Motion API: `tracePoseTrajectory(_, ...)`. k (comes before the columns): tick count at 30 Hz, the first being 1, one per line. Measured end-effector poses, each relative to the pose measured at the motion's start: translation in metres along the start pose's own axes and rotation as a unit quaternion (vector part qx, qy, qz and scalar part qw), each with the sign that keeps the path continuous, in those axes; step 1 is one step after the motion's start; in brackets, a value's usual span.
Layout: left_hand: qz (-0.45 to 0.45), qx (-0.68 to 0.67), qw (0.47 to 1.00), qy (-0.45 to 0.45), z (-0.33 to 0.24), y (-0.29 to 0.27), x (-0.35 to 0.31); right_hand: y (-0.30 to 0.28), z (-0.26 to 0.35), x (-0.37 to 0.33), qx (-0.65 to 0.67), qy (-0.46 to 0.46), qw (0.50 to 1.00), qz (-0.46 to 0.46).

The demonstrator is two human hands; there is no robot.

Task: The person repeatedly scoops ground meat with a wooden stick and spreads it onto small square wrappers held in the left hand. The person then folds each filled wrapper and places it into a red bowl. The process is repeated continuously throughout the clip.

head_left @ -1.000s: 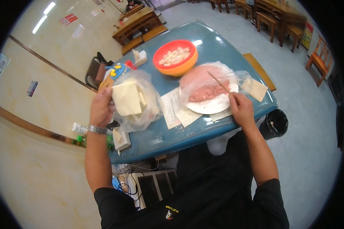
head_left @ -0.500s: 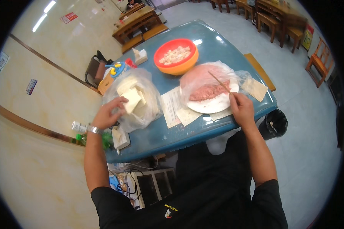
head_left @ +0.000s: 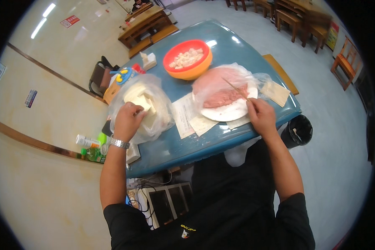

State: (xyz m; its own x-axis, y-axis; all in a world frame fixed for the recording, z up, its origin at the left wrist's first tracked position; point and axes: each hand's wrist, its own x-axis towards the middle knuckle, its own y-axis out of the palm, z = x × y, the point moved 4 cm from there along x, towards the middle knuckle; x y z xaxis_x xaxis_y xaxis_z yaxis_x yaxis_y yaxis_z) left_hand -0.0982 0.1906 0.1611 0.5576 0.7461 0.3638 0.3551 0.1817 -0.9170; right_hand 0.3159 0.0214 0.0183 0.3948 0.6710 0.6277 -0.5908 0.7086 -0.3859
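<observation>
My left hand (head_left: 128, 121), with a metal watch at the wrist, pinches at the edge of pale square dough wrappers (head_left: 144, 102) stacked in an open clear plastic bag (head_left: 162, 118). Its fingertips are partly hidden, so how many wrappers they grip is unclear. In my right hand (head_left: 261, 116) is a thin wooden stick (head_left: 236, 88), held between thumb and fingers. The stick slants over pink minced meat (head_left: 223, 98) on a white plate (head_left: 225, 114). A clear plastic sheet partly covers the meat.
A red and orange bowl (head_left: 191, 74) of small pale folded dumplings stands at the table's far side. Paper sheets (head_left: 182, 116) lie between bag and plate. Bottles (head_left: 91, 154) and tissue packs (head_left: 149, 61) are at the left. A black bin (head_left: 296, 132) stands right of the table (head_left: 171, 153).
My left hand has turned and moved right over the wrappers, its spread fingers drawing together at their edge. My right hand and the stick hold nearly the same place. The view has shifted slightly.
</observation>
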Motion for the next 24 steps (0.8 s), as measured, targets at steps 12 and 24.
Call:
tracePoseTrajectory(12, -0.017, 0.026, 0.999, 0.039, 0.002, 0.004, -0.002, -0.001, -0.001, 0.000, 0.005, -0.006, 1.000, 0.010)
tracePoseTrajectory(24, -0.165, -0.525, 0.797, -0.247, 0.085, -0.001, -0.018, 0.002, 0.000, 0.000, 0.002, -0.001, 1.000, 0.013)
